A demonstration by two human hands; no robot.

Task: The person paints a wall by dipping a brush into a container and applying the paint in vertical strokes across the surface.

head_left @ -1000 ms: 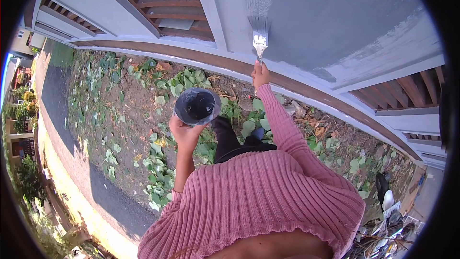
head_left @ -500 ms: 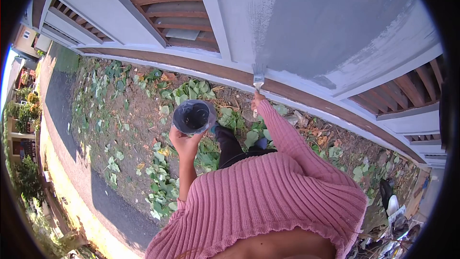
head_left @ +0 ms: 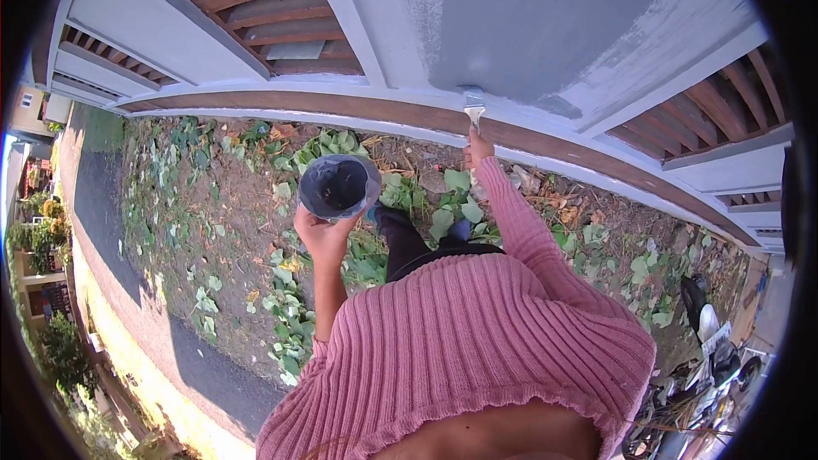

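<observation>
In my left hand (head_left: 326, 237) is a paint container (head_left: 366, 177), its inside dark and its rim smeared with grey; I hold it up over the ground in front of me. My right hand (head_left: 479, 148) grips a paintbrush (head_left: 475, 104) by its pale handle, arm stretched forward. The bristles touch the lower edge of the wall panel (head_left: 545, 25), where a broad patch of darker grey paint covers the lighter surface. Brushy, uneven streaks mark both sides of that patch.
Brown louvred openings (head_left: 281, 0) flank the panel, with another louvred opening (head_left: 682, 115) to the right. Leafy plants (head_left: 290, 315) and dry litter cover the soil underfoot. A motorbike (head_left: 711, 358) stands at lower right. A paved path (head_left: 111, 204) runs along the left.
The brush has moved right along the panel's lower edge, and its bristles now press on the grey patch's bottom. The view has shifted slightly; the container stays in my left hand.
</observation>
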